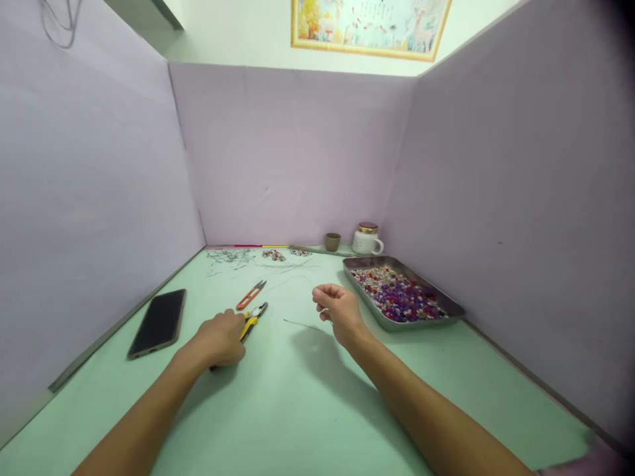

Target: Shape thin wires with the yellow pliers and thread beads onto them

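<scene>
My left hand [221, 336] is closed over the handles of a pair of pliers [251, 324] with yellow and black grips. The jaws of the pliers point away to the right, low over the table. Thumb and fingertips of my right hand [338, 309] are pinched together on a thin wire [290, 278], whose faint line curves off to the left; the gripped part is hidden. Below that hand lies another short piece of wire [303, 324]. Orange-handled thread snips [251, 295] rest just beyond the pliers, not touched by either hand.
A metal tray [449, 305] of mixed beads stands at the right. At the back are a white mug [366, 239], a small brown cup [333, 242], beaded pieces [274, 255] and scattered wire bits [231, 258]. A phone [157, 324] lies left. Pale partitions [292, 158] enclose the table.
</scene>
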`<action>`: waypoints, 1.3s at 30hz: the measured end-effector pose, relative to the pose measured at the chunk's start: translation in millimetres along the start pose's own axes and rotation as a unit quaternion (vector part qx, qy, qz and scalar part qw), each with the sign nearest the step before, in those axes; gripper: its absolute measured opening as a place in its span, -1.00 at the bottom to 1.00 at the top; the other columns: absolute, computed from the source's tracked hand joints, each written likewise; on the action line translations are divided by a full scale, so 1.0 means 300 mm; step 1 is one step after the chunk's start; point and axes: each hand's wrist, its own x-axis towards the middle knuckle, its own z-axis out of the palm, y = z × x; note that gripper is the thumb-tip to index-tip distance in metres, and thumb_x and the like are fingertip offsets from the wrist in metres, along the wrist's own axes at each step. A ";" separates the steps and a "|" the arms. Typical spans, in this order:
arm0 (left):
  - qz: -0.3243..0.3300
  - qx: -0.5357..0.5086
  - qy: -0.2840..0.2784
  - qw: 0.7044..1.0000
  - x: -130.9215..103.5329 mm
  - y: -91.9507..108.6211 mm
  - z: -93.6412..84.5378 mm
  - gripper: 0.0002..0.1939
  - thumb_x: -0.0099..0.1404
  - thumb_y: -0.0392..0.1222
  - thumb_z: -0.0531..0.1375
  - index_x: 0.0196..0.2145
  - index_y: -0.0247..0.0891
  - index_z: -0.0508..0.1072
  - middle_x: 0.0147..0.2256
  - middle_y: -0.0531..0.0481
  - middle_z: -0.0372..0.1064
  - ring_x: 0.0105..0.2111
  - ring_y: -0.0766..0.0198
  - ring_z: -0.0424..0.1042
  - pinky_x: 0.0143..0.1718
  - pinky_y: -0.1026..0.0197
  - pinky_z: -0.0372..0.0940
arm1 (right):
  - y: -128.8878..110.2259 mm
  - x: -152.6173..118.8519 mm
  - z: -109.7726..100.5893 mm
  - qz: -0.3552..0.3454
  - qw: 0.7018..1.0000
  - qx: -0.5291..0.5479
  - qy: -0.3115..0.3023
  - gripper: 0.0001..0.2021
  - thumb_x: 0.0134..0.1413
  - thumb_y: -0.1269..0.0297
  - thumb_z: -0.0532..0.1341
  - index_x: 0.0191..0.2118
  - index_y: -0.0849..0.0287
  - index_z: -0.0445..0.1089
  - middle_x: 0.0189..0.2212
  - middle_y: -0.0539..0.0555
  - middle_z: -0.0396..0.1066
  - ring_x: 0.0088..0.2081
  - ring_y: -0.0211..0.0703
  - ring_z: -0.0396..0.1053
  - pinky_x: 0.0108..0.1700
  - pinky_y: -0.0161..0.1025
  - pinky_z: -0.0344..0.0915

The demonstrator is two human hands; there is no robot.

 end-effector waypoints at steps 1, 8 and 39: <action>-0.005 -0.003 0.004 1.000 0.001 0.009 0.008 -0.77 -0.17 -0.31 0.08 -0.45 -0.28 0.36 -0.31 -0.23 0.29 -0.36 0.01 0.33 -0.47 0.14 0.14 | 0.004 -0.001 0.001 -0.001 1.000 -0.002 -0.002 -0.86 -0.32 0.31 0.25 -0.55 0.25 0.31 -0.63 -0.06 0.24 -0.63 -0.40 0.15 -0.66 -0.43 0.04; 0.008 -0.110 -0.027 0.994 -0.016 0.081 0.001 -0.84 -0.19 -0.31 0.04 -0.53 -0.27 0.30 -0.52 -0.08 0.26 -0.47 0.08 0.33 -0.47 0.10 0.19 | 0.000 0.008 -0.004 -0.055 0.995 -0.076 0.022 -0.86 -0.26 0.26 0.21 -0.54 0.23 0.31 -0.67 -0.06 0.22 -0.64 -0.35 0.17 -0.67 -0.40 0.05; 0.120 -0.639 -0.153 0.744 -0.081 0.130 -0.025 -0.55 -0.22 -0.47 0.03 -0.29 -0.26 0.33 -0.05 -0.10 0.22 -0.12 0.09 0.30 -0.20 0.04 0.32 | -0.025 -0.013 -0.018 -0.250 0.911 -0.329 -0.003 -0.82 -0.08 0.37 0.11 -0.39 0.16 0.46 -0.45 0.05 0.43 -0.49 -0.26 0.29 -0.39 -0.30 0.23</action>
